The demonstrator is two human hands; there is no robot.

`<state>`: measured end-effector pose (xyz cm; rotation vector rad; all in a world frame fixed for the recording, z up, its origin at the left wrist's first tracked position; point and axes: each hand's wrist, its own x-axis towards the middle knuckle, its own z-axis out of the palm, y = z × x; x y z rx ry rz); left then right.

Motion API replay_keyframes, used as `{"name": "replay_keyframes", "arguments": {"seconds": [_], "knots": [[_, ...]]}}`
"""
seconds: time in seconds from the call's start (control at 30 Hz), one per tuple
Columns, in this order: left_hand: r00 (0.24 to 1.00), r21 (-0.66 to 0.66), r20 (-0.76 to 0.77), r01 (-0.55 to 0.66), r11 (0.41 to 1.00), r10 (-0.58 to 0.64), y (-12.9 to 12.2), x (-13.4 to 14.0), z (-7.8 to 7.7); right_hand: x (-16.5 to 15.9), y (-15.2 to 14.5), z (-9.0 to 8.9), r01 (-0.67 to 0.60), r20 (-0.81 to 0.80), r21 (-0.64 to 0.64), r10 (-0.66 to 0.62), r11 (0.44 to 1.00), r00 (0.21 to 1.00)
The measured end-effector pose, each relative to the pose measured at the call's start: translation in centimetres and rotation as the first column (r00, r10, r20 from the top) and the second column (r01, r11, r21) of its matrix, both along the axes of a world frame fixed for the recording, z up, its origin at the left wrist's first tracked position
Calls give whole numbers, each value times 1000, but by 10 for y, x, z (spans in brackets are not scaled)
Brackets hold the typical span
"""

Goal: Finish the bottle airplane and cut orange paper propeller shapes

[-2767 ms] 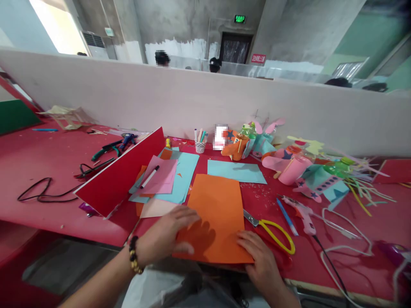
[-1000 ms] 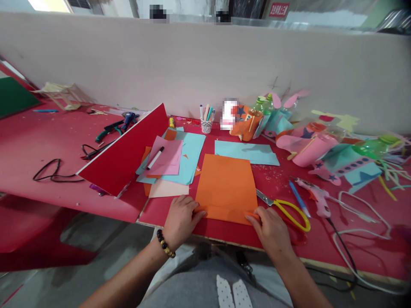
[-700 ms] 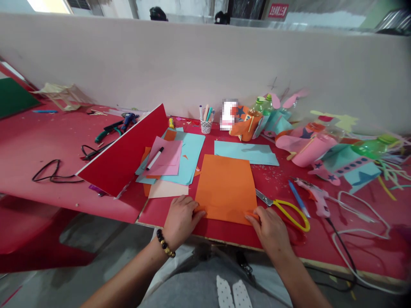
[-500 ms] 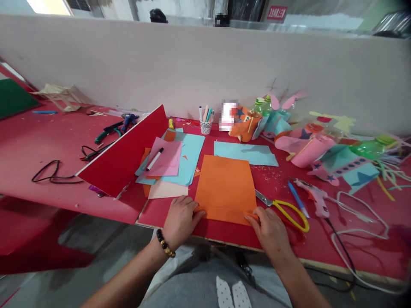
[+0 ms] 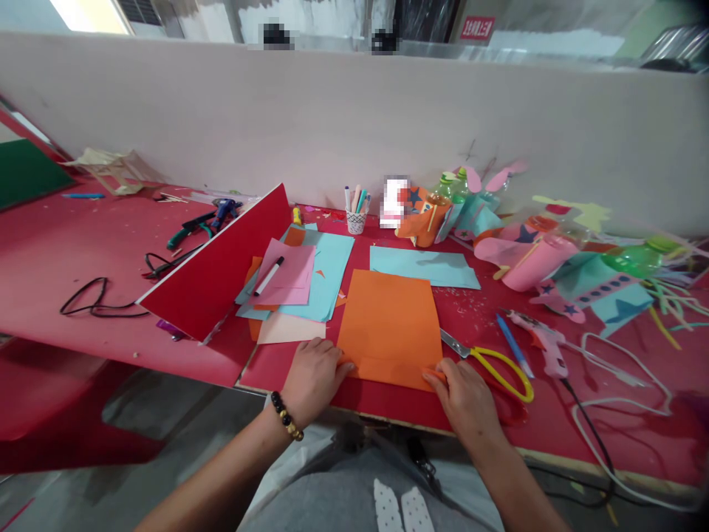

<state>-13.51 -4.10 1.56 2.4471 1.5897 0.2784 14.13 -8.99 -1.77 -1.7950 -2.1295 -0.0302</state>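
Though ~flat, orange sheet (image 5: 388,318) tight in L hand (image 5: 314,375) & R hand (image 5: 467,399), edge prob. curled.

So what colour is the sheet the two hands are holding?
Plain orange; the sheet shows best in the head camera's view, the only one here.

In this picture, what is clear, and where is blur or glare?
Head view throughout: the orange sheet, left hand and right hand look fairly sharp; the far-right purple thing is blurred; the upper-left bright patch is washed out.
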Motion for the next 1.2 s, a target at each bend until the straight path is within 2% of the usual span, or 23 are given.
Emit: {"name": "replay_keyframes", "arguments": {"seconds": [0.47,0.6,0.67,0.7,0.77,0.83,0.93,1.2], "knots": [[998,1,-64,-9,1000,9,2,2,2,-1,1,2,-7,17,14,7,1000,1000],[996,110,-23,-81,991,84,-6,10,7,-1,2,2,1,50,15,-2,1000,999],[1000,157,21,8,988,-11,-15,20,5,-1,3,2,15,59,-10,-14,1000,998],[991,158,38,118,980,-125,-20,26,2,-1,3,2,24,63,-23,-22,999,998],[940,154,59,323,934,-335,-30,37,-7,-1,4,2,32,73,-32,-30,999,997],[904,142,52,413,900,-424,-38,45,-17,-1,4,3,25,76,-22,-23,999,997],[900,132,35,426,895,-434,-43,48,-26,-2,4,5,10,64,0,-10,1000,998],[903,164,-3,424,890,-430,-43,45,-31,-3,3,8,-7,22,53,6,999,1000]]}}
